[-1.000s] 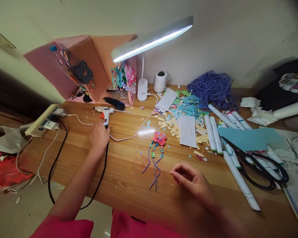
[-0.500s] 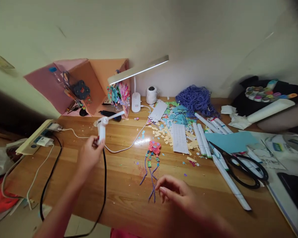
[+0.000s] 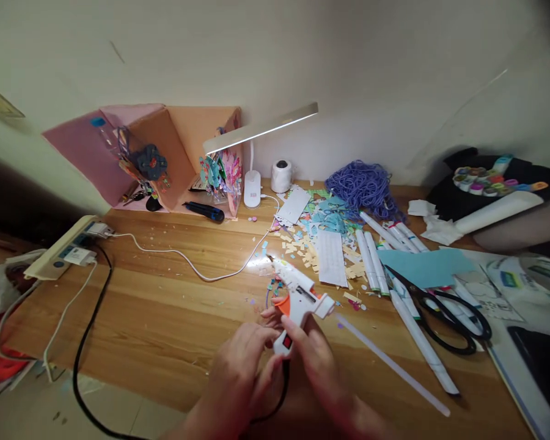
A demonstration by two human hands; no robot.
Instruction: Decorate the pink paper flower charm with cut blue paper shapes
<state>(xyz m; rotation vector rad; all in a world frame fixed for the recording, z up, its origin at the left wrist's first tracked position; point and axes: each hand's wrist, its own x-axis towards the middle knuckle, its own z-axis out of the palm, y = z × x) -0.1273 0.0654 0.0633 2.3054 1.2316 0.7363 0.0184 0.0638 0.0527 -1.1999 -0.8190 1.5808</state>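
1 wht glue gun [image 3: 299, 296] w/ orange trigger [image 3: 283, 305]: R hand [image 3: 319, 362] gripping handle [image 3: 297, 313]; L hand [image 3: 239, 362] fingers at its lower end, grip unclear from here.

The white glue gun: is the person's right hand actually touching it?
Touching. The head view shows the right hand gripping the glue gun, its thumb lying across the handle and fingertips showing past the far side.

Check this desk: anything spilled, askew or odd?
Mostly clutter. Paper scraps lie strewn beside the tangled purple cord, looking spilled rather than sorted. Black scissors lie across loose white markers, more dropped than put away. I see no obvious damage on the glue gun.
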